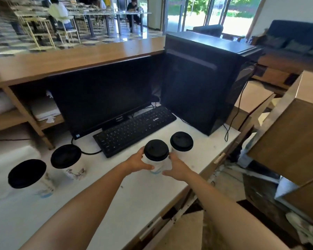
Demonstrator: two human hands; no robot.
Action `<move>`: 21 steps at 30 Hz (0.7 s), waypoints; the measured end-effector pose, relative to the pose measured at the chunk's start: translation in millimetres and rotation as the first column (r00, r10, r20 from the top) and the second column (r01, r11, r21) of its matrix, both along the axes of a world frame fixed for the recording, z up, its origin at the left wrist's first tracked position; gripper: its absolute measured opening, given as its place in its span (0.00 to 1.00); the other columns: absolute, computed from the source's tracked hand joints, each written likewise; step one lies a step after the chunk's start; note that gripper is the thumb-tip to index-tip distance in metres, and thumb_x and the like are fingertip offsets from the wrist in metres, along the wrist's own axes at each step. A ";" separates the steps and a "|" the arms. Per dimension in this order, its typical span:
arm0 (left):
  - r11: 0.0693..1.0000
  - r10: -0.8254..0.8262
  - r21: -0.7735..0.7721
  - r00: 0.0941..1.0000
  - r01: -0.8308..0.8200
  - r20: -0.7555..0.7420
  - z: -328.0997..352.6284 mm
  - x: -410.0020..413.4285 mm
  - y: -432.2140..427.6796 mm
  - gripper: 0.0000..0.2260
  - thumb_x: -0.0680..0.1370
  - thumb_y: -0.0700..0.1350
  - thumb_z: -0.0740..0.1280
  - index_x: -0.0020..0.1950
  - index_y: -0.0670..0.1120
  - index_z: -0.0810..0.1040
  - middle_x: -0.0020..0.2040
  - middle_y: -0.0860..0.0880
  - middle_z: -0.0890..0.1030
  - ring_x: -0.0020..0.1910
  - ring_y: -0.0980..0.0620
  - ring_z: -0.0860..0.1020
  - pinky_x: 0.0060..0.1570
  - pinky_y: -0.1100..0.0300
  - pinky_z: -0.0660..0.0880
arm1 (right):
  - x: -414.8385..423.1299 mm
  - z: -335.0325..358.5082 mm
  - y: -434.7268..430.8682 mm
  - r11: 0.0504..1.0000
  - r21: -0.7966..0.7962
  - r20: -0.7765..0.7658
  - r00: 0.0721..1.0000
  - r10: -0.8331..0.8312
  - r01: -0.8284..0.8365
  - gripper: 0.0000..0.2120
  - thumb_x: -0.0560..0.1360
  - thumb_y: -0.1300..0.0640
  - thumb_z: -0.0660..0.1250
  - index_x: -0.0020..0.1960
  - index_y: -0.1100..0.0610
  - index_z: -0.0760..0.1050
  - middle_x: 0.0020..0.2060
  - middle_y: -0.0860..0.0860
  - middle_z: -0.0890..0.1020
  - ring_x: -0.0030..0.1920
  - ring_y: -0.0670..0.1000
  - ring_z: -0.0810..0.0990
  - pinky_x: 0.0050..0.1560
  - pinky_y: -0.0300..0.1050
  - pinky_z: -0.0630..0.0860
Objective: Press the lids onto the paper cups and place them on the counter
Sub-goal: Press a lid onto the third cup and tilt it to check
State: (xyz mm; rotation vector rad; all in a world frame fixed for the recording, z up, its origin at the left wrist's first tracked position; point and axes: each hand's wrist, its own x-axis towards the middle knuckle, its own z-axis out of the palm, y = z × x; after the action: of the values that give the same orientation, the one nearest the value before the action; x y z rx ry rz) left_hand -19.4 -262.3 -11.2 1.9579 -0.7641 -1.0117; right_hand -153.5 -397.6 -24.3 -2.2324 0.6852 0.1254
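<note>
Four lidded paper cups stand on the white counter [137, 199]. Our left hand [136, 162] and right hand [176, 167] clasp one paper cup [156, 164] near the right edge. Thin walls crush easily, so we grip low, lightly.

We see bare tabletop [130, 199] along its near edge, open for a hand to pass. Toward the far edge, a keyboard [134, 129], monitor [101, 103] and computer tower [202, 83] block the way. Two lidded cups [47, 172] crowd the left side; another lidded cup [181, 142] stands near the right edge.
</note>
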 end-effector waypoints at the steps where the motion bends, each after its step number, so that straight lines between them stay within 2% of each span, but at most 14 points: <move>1: 0.999 0.030 -0.034 0.998 -0.031 -0.048 -4.1 2.5 -2.8 0.39 0.68 0.38 0.75 0.74 0.51 0.59 0.67 0.50 0.70 0.69 0.49 0.67 0.63 0.56 0.68 | 5.3 -0.2 3.5 0.998 0.056 0.072 0.996 -0.044 0.040 0.36 0.72 0.59 0.72 0.73 0.59 0.57 0.71 0.55 0.67 0.69 0.56 0.67 0.65 0.45 0.67; 5: 0.985 0.101 -0.127 0.989 -0.115 -0.110 -13.3 4.2 -9.0 0.35 0.68 0.38 0.76 0.70 0.49 0.64 0.63 0.51 0.74 0.64 0.50 0.72 0.57 0.59 0.72 | 18.5 -8.2 15.4 0.930 0.322 0.271 0.924 -0.269 0.176 0.32 0.71 0.63 0.73 0.70 0.60 0.62 0.63 0.54 0.73 0.62 0.53 0.73 0.57 0.38 0.70; 7: 0.979 0.117 -0.154 0.989 -0.131 -0.094 -14.5 4.1 -9.0 0.34 0.67 0.38 0.76 0.69 0.50 0.65 0.63 0.51 0.74 0.62 0.51 0.73 0.56 0.60 0.73 | 18.1 -9.9 16.6 0.915 0.364 0.315 0.902 -0.295 0.172 0.31 0.71 0.65 0.72 0.69 0.61 0.63 0.59 0.52 0.73 0.59 0.51 0.72 0.50 0.28 0.71; 9: 0.974 0.135 -0.171 0.988 -0.146 -0.073 -15.1 2.2 -5.3 0.34 0.67 0.38 0.76 0.69 0.49 0.65 0.63 0.51 0.74 0.61 0.51 0.74 0.55 0.61 0.73 | 16.9 -11.0 17.4 0.917 0.372 0.350 0.893 -0.283 0.145 0.29 0.71 0.66 0.72 0.68 0.62 0.64 0.58 0.53 0.73 0.57 0.50 0.72 0.47 0.24 0.71; 10: 0.971 0.148 -0.177 0.987 -0.158 -0.065 -14.7 0.6 -1.6 0.34 0.67 0.38 0.77 0.69 0.49 0.65 0.63 0.51 0.74 0.61 0.51 0.74 0.54 0.62 0.73 | 16.5 -11.6 18.9 0.922 0.363 0.356 0.895 -0.268 0.132 0.30 0.71 0.65 0.73 0.68 0.61 0.64 0.59 0.54 0.74 0.58 0.50 0.72 0.49 0.26 0.71; 12: 0.961 0.187 -0.195 0.981 -0.195 -0.059 -14.7 -1.8 10.7 0.34 0.67 0.38 0.77 0.69 0.49 0.66 0.63 0.51 0.75 0.61 0.52 0.75 0.55 0.62 0.73 | 18.2 -12.8 25.5 0.938 0.327 0.341 0.912 -0.230 0.114 0.31 0.70 0.61 0.74 0.69 0.59 0.65 0.62 0.54 0.75 0.60 0.51 0.73 0.56 0.39 0.72; 14: 0.946 0.242 -0.207 0.969 -0.247 -0.052 -12.3 -3.0 30.2 0.34 0.66 0.39 0.77 0.69 0.50 0.66 0.63 0.52 0.75 0.62 0.52 0.75 0.56 0.60 0.74 | 22.7 -10.9 37.0 0.947 0.313 0.330 0.927 -0.176 0.069 0.33 0.70 0.58 0.74 0.70 0.57 0.64 0.64 0.53 0.75 0.60 0.51 0.74 0.57 0.42 0.71; 18: 0.906 0.363 -0.223 0.931 -0.360 -0.030 -2.1 -4.7 84.4 0.35 0.66 0.40 0.77 0.68 0.52 0.66 0.62 0.54 0.75 0.60 0.54 0.75 0.54 0.64 0.74 | 38.1 -3.7 77.9 0.949 0.312 0.352 0.933 -0.081 -0.035 0.34 0.69 0.55 0.75 0.71 0.54 0.65 0.61 0.48 0.75 0.57 0.47 0.74 0.53 0.36 0.70; 21: 0.860 0.466 -0.230 0.885 -0.455 -0.009 6.4 -8.1 131.5 0.33 0.66 0.39 0.77 0.66 0.54 0.66 0.61 0.54 0.75 0.60 0.54 0.75 0.55 0.63 0.73 | 50.5 1.0 117.1 0.923 0.355 0.376 0.927 0.003 -0.147 0.33 0.69 0.56 0.75 0.70 0.52 0.65 0.59 0.44 0.74 0.56 0.45 0.74 0.49 0.27 0.70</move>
State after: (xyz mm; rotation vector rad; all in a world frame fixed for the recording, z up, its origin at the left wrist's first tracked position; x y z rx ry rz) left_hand -27.5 -130.9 -4.7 1.8431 -0.3790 -0.5624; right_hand -103.0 -280.4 -23.3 -1.8372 0.3315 -0.1162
